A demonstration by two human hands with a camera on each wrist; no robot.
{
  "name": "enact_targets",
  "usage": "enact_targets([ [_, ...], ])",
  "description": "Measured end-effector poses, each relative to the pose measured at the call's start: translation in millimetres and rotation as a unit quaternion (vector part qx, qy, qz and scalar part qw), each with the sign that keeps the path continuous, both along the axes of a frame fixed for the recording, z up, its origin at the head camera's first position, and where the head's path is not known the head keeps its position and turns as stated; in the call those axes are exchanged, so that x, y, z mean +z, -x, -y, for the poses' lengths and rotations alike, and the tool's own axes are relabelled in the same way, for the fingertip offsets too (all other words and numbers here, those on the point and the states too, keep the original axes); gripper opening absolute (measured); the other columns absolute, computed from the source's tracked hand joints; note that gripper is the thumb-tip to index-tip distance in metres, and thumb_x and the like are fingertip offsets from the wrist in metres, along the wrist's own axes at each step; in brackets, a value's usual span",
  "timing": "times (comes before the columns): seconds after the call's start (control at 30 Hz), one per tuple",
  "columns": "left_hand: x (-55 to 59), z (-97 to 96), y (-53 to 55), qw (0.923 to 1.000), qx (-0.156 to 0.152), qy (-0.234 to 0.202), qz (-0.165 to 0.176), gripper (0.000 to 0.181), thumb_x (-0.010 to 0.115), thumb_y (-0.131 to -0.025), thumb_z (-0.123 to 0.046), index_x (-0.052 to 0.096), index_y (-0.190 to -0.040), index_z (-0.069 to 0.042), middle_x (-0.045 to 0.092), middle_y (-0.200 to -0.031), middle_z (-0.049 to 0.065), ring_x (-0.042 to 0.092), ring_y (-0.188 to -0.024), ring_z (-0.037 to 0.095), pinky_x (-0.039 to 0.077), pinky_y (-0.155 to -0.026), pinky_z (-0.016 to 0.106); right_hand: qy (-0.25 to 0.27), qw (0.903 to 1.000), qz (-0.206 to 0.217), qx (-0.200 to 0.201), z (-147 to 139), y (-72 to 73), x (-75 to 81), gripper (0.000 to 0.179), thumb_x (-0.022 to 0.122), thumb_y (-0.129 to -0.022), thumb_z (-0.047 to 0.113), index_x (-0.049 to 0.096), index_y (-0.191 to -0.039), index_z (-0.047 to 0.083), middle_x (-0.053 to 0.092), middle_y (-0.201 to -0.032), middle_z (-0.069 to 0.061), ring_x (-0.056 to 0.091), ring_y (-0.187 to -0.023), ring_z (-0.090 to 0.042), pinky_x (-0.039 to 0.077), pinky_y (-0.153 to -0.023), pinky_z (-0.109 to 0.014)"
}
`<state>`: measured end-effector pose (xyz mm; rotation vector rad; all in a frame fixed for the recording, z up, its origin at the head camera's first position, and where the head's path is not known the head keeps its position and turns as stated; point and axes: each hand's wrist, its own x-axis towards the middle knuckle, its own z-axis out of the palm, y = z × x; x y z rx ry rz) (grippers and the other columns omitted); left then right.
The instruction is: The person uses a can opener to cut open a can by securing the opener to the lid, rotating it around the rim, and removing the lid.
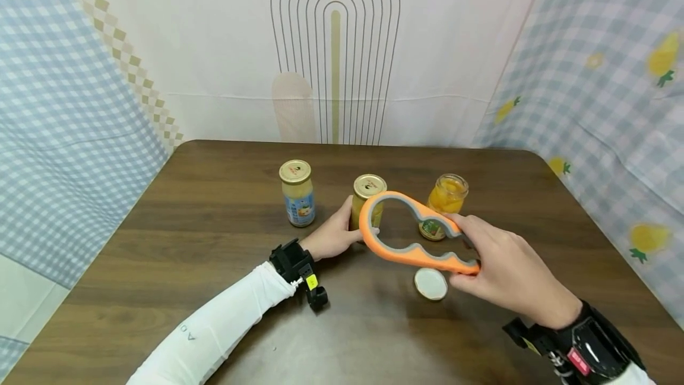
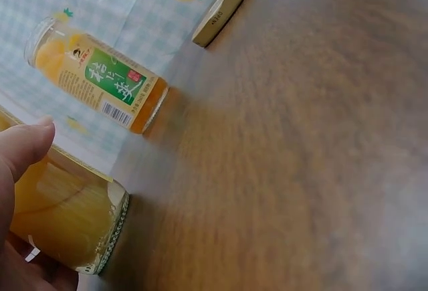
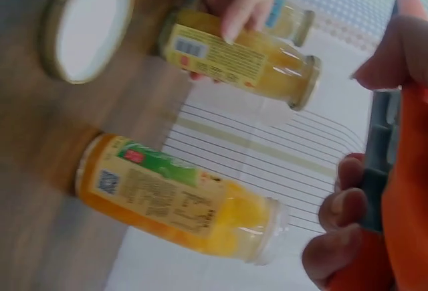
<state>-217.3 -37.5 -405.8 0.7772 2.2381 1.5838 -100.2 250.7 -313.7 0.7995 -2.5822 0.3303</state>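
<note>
My left hand (image 1: 333,237) grips a glass jar (image 1: 357,214) with a gold lid, which stands upright near the middle of the table. In the left wrist view its yellowish contents (image 2: 63,217) show through the glass. An orange jar opener (image 1: 427,261) with a grey wavy inner edge is held by its handles in my right hand (image 1: 507,263). Its loop hangs in front of the gripped jar and partly covers it. Behind the opener stands a lidless jar (image 1: 447,195) of orange fruit, its label clear in the right wrist view (image 3: 160,190).
A loose lid (image 1: 430,284) lies on the table with its pale inner side up, left of my right hand. Another capped jar (image 1: 297,195) with a blue label stands at the back left. Patterned cloths hang behind and beside the brown table (image 1: 214,207).
</note>
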Motion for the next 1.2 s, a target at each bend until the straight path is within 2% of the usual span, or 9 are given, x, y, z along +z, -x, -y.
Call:
enact_targets([
  [0.17, -1.2, 2.5, -1.3, 1.0000, 0.003, 0.009, -0.001, 0.060, 0.071, -0.096, -0.026, 0.034, -0.142, -0.017, 0.053, -0.141, 0.008, 0.053, -0.131, 0.021, 0.043, -0.112, 0.044, -0.015, 0.9998, 0.001, 0.016, 5, 7.3, 6.0, 0.070, 0.081, -0.060, 0.019, 0.057, -0.125, 0.011, 0.063, -0.091, 0.007, 0.056, -0.073, -0.003, 0.043, -0.055, -0.022],
  [0.27, -2.9, 2.9, -1.2, 0.9997, -0.004, 0.008, -0.024, 0.062, 0.072, -0.096, -0.025, 0.035, -0.144, -0.019, 0.048, -0.140, 0.006, 0.051, -0.130, 0.020, 0.042, -0.112, 0.045, -0.022, 0.9995, 0.001, 0.023, 8, 12.0, 7.6, 0.068, 0.081, -0.061, 0.019, 0.057, -0.123, 0.013, 0.063, -0.089, 0.008, 0.055, -0.072, -0.002, 0.043, -0.055, -0.022],
  [0.4, -4.2, 0.9, 0.4, 0.9982, -0.031, -0.029, -0.042, 0.070, 0.072, -0.095, -0.019, 0.032, -0.152, -0.026, 0.042, -0.150, 0.004, 0.047, -0.133, 0.016, 0.039, -0.115, 0.042, -0.029, 0.9992, 0.001, 0.027, 13, 17.8, 8.7, 0.065, 0.081, -0.060, 0.020, 0.057, -0.121, 0.014, 0.058, -0.083, 0.009, 0.049, -0.067, -0.002, 0.041, -0.054, -0.022],
  [0.53, -4.5, -0.5, 1.6, 0.9954, -0.058, -0.065, -0.040, 0.070, 0.071, -0.095, -0.010, 0.035, -0.152, -0.029, 0.054, -0.144, 0.012, 0.054, -0.125, 0.016, 0.043, -0.111, 0.038, -0.033, 0.9990, 0.008, 0.030, 18, 23.1, 12.2, 0.064, 0.082, -0.061, 0.021, 0.058, -0.120, 0.014, 0.055, -0.083, 0.010, 0.043, -0.062, -0.003, 0.039, -0.053, -0.022],
  [0.73, -3.7, 1.7, -1.9, 0.9905, -0.070, -0.092, -0.074, 0.071, 0.070, -0.094, -0.004, 0.033, -0.153, -0.024, 0.054, -0.142, 0.015, 0.054, -0.126, 0.016, 0.041, -0.113, 0.037, -0.039, 0.9988, 0.004, 0.029, 27, 29.9, 18.4, 0.065, 0.079, -0.061, 0.021, 0.059, -0.122, 0.014, 0.057, -0.084, 0.010, 0.047, -0.063, -0.004, 0.041, -0.053, -0.025],
  [0.87, 5.8, 1.3, -8.3, 0.9823, -0.103, -0.130, -0.086, 0.070, 0.067, -0.097, -0.010, 0.029, -0.156, -0.021, 0.051, -0.147, 0.009, 0.050, -0.133, 0.013, 0.039, -0.116, 0.035, -0.043, 0.9986, -0.003, 0.029, 30, 33.2, 20.1, 0.066, 0.077, -0.061, 0.022, 0.059, -0.123, 0.014, 0.057, -0.084, 0.010, 0.047, -0.063, -0.004, 0.040, -0.052, -0.025],
  [1.0, 30.8, -4.7, -17.3, 0.9667, -0.177, -0.176, -0.057, 0.061, 0.060, -0.102, -0.025, 0.033, -0.156, -0.015, 0.047, -0.156, 0.004, 0.045, -0.143, 0.018, 0.038, -0.118, 0.036, -0.047, 0.9984, -0.004, 0.031, 33, 36.3, 21.4, 0.065, 0.077, -0.061, 0.021, 0.058, -0.123, 0.014, 0.057, -0.085, 0.009, 0.046, -0.063, -0.004, 0.039, -0.051, -0.025],
  [1.13, 17.3, 3.1, -18.6, 0.9797, -0.140, -0.128, -0.064, 0.056, 0.060, -0.101, -0.013, 0.034, -0.151, -0.006, 0.053, -0.145, 0.014, 0.055, -0.127, 0.018, 0.044, -0.109, 0.033, -0.047, 0.9983, -0.004, 0.034, 37, 38.3, 23.2, 0.064, 0.077, -0.061, 0.020, 0.058, -0.123, 0.015, 0.059, -0.089, 0.008, 0.045, -0.062, -0.005, 0.038, -0.051, -0.024],
  [1.2, 0.5, 9.7, -15.7, 0.9885, -0.102, -0.087, -0.071, 0.057, 0.064, -0.100, -0.009, 0.031, -0.146, -0.009, 0.057, -0.132, 0.013, 0.058, -0.112, 0.013, 0.047, -0.099, 0.027, -0.048, 0.9982, -0.005, 0.036, 39, 39.0, 24.7, 0.065, 0.078, -0.061, 0.020, 0.059, -0.123, 0.015, 0.062, -0.092, 0.007, 0.046, -0.063, -0.005, 0.039, -0.051, -0.024],
])
